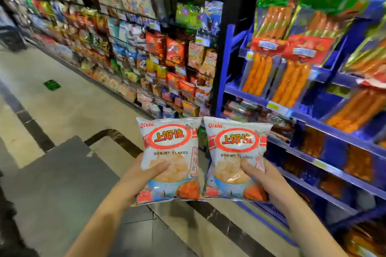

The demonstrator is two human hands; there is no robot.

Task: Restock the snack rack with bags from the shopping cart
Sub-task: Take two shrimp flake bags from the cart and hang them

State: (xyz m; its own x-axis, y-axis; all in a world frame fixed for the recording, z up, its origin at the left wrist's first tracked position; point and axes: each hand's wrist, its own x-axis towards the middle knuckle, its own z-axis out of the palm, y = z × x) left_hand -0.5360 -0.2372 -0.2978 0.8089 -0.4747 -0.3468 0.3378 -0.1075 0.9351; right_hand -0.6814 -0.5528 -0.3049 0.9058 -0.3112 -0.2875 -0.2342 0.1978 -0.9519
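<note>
We carry two matching bags upright and side by side, their inner edges touching or very nearly so, out in front of us above the floor. The white plastic snack bag with a red oval label and the words shrimp flakes [170, 158] sits in our left hand [144, 175]. The second white bag of the same print [236, 158] sits in our right hand [265, 179]. Each hand grasps its bag low on the outer side, with the thumb pressed across the front. The other fingers are hidden behind, so we cannot tell how they lie. We judge that this low grip keeps the labels facing us and the tops free, which suits sliding the bags onto a shelf face out.

Neither bag is on a shelf yet, and both are well apart from the stock. The long dark snack rack [146, 48] runs away to our left front, its tiers packed with coloured packets. We cannot make out a gap for these two from here. Just to our right stands a blue metal rack [240, 91], whose upper tiers hold clear packs of orange sausages [292, 81] standing in rows, with darker packs lower down. Below the bags lies the pale tiled floor with dark stripes [69, 110]. The shopping cart does not show plainly. We judge ourselves midway between cart and shelf.
</note>
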